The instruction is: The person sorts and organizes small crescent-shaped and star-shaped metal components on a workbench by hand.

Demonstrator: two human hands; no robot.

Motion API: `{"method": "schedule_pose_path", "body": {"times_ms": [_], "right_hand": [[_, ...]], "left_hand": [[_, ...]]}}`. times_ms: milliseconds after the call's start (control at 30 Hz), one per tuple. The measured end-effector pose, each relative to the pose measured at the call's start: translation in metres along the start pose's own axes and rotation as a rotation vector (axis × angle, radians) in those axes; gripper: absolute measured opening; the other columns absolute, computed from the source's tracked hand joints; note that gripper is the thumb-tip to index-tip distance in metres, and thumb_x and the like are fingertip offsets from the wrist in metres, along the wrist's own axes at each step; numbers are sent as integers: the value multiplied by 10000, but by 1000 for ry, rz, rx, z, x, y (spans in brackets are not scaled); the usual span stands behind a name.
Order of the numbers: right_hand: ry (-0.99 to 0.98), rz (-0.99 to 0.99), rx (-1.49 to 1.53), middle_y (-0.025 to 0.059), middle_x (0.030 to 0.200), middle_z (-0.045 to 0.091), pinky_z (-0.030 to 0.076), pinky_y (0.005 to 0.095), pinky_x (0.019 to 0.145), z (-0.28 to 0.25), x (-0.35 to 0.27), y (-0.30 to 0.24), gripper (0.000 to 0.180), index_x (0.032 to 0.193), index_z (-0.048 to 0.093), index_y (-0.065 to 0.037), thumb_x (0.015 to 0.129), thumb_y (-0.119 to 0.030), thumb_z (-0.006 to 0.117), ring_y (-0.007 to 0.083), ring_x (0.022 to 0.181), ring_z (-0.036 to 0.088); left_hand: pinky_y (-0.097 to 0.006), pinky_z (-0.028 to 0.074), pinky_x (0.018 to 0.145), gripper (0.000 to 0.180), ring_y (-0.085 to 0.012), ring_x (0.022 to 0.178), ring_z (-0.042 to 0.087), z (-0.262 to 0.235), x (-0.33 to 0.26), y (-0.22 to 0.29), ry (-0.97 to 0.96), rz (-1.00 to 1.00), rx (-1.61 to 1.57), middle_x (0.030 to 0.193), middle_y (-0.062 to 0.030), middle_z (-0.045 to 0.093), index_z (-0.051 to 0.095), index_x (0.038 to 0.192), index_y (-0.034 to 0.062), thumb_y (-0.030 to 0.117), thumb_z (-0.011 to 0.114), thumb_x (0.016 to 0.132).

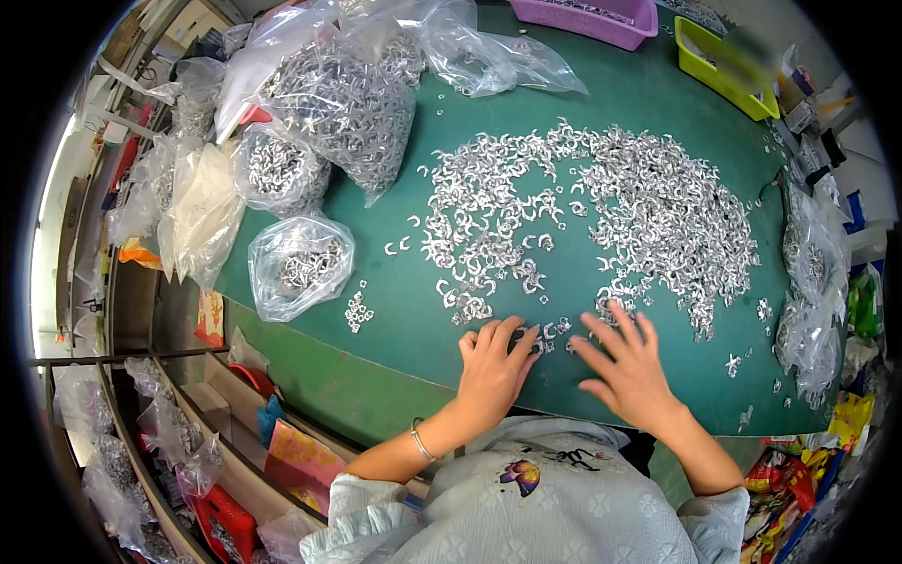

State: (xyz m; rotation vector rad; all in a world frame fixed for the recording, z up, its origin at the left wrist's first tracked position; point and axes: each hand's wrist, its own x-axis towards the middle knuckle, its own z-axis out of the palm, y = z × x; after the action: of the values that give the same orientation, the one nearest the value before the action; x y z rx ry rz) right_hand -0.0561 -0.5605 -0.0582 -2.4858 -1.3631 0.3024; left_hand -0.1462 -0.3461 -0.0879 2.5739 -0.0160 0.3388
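Purple tray (601, 19) and lime tray (719, 70) at the far table edge, clear bags of metal parts (348, 99) at left, small bag (299, 265), red bin (221, 522) below

metal clips (601, 207) spread on table (413, 320), bags (301, 263) left, bins (723, 66) behind

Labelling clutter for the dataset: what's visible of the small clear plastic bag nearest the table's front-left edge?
The small clear plastic bag is crinkled, glossy film, lying slumped on the green table. It looks partly filled with small silvery metal clips. A larger clear bag of clips sits just behind it, seemingly touching. Neither hand touches it.
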Motion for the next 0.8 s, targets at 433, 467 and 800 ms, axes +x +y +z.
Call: {"method": "schedule_pose_path", "body": {"times_ms": [433, 467, 800], "right_hand": [[11, 119, 38, 146, 1515, 317, 196, 620, 1077, 3, -16, -1, 596, 1318, 556, -89, 783, -274, 742, 428, 1419, 213], [-15, 107, 53, 148, 1530, 294, 182, 630, 1081, 0, -21, 1, 613, 1343, 536, -92, 794, -282, 732, 433, 1424, 198], [13, 167, 108, 126, 1536, 304, 151, 638, 1102, 13, -23, -1, 621, 1363, 514, -117, 811, -314, 719, 403, 1437, 194]], "left_hand": [[-396, 344, 831, 388, -248, 1009, 537, 2, 3, 2, -17, 53, -46, 1112, -74, 563, 630, 1140, 85, 25, 717, 767], [-393, 345, 828, 353, -243, 983, 536, 3, 1, -2, -13, 26, -48, 1088, -63, 566, 641, 1107, 89, 24, 716, 768], [-419, 355, 893, 399, -310, 1093, 494, 9, 14, 9, -18, 122, -8, 1333, -121, 499, 628, 1161, 86, 39, 698, 771]]}}
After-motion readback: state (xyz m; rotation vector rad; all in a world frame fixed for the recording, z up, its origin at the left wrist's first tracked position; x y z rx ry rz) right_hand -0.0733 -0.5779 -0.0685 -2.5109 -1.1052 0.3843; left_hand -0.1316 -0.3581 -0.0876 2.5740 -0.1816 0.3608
